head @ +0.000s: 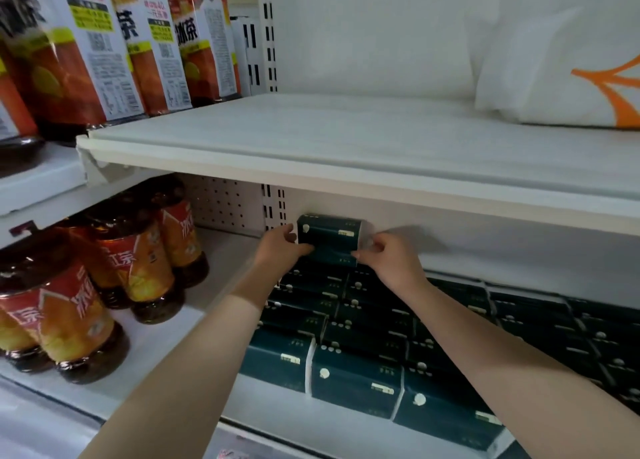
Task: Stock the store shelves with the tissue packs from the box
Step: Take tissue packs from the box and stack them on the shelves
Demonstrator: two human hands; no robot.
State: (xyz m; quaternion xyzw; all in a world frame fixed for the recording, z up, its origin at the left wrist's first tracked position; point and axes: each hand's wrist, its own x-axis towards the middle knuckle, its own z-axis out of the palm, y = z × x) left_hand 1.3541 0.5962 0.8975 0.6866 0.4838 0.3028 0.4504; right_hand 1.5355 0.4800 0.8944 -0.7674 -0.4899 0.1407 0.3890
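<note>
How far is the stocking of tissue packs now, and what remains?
Done: a bottom layer of dark tissue packs lies on the lower shelf. In hand: the left hand and right hand hold one tissue pack at the back left, on top of that layer, starting a second layer. Left: the rest of that second layer looks open. The box is out of view, so the remaining count is unknown.

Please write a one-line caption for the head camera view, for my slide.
Left hand and right hand hold a dark green tissue pack atop stocked packs on the lower shelf.
</note>
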